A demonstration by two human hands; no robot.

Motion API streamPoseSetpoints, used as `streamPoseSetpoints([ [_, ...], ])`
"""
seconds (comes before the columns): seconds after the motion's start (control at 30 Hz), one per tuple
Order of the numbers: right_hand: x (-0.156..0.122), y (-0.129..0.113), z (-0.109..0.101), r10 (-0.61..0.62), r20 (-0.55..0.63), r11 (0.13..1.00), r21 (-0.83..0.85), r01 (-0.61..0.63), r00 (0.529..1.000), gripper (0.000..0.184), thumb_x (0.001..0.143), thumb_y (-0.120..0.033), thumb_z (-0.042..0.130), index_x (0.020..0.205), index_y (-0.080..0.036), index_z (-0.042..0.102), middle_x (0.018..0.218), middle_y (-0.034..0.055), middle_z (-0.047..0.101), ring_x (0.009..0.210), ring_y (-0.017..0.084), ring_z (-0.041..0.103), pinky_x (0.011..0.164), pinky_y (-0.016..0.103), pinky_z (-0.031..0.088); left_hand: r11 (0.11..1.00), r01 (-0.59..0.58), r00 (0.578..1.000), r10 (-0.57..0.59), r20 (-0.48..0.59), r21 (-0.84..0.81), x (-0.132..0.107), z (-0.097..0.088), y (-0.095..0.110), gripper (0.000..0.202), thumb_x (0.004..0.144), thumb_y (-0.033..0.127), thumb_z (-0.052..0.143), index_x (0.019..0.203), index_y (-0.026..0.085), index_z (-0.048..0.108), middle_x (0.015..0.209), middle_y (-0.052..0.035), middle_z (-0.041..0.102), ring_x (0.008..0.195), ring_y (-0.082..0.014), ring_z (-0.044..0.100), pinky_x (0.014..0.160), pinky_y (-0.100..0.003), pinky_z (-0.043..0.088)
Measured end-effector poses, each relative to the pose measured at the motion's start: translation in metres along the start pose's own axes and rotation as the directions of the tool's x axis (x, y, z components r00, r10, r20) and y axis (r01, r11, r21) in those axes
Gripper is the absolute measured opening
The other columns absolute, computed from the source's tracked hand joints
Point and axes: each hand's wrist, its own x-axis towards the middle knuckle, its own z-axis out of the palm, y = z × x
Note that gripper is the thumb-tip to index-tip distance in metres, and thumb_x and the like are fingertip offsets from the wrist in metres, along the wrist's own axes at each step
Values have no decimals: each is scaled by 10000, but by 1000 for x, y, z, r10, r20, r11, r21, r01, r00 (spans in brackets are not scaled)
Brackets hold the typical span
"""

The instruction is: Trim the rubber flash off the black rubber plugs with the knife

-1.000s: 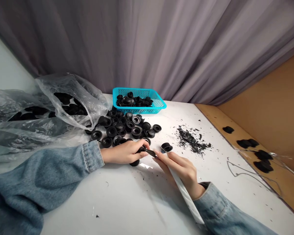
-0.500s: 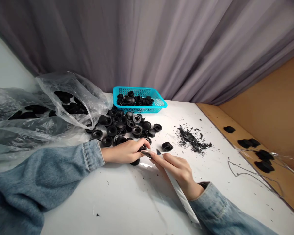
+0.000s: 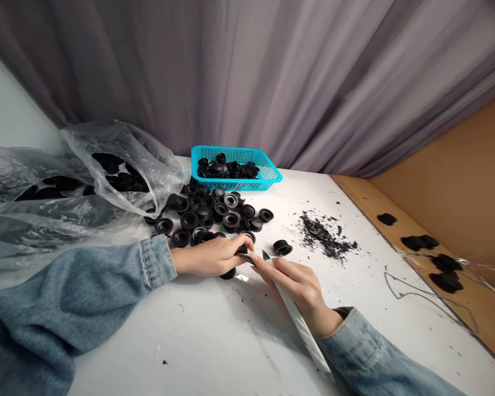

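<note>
My left hand [image 3: 212, 256] lies on the white table [image 3: 214, 335] with its fingers closed round a small black ribbed plastic cap [image 3: 230, 271], mostly hidden under the palm. My right hand [image 3: 297, 283] grips a long thin blade [image 3: 297, 319] with a pale handle, its pointed tip close to the cap in my left hand. A single black cap [image 3: 281, 247] sits just beyond the blade tip. Both arms wear denim sleeves.
A pile of black caps [image 3: 214, 217] lies behind my left hand. Behind it stands a turquoise basket [image 3: 268, 176] with more caps. Clear plastic bags [image 3: 66, 192] of caps fill the left. Black shavings [image 3: 325, 234] lie to the right. A wooden ledge [image 3: 421, 247] holds several dark pieces.
My right hand and the blade have shifted slightly left and up toward the cap in my left hand. Everything else stays put.
</note>
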Motion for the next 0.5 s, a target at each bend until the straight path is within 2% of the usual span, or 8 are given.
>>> streamPoseSetpoints([
  [0.2,1,1,-1,-11,-17,1000,5,11,1000,459,842,-26,523,1281,-151,483,623,-49,301,520,83,320,464,213,270,998,-69,998,69,-5,-13,-1,0,-2,212,909,324,416,1050,174,466,749,9,542,637,-131,504,622,-232,368],
  [0.27,3,-1,-2,2,-81,1000,9,-1,997,434,834,-34,538,1251,-152,520,608,-58,293,494,72,312,444,196,275,994,-104,995,104,6,-16,-2,-1,-3,265,885,380,464,1056,178,475,762,7,547,639,-130,505,618,-230,371],
  [0.4,5,-4,-3,139,-230,990,49,-131,963,344,813,-56,580,1132,-179,623,607,-58,327,469,55,319,427,171,303,986,-166,986,166,30,-17,-3,-5,-8,551,743,455,643,1185,202,432,891,-26,574,734,-161,537,657,-246,404],
  [0.5,5,-4,-4,226,-256,972,122,-201,940,315,812,-84,594,1104,-189,647,611,-47,371,468,56,353,425,177,328,977,-214,975,215,63,-25,-4,-10,-9,649,755,363,648,1304,207,339,938,-47,580,720,-151,536,647,-244,417],
])
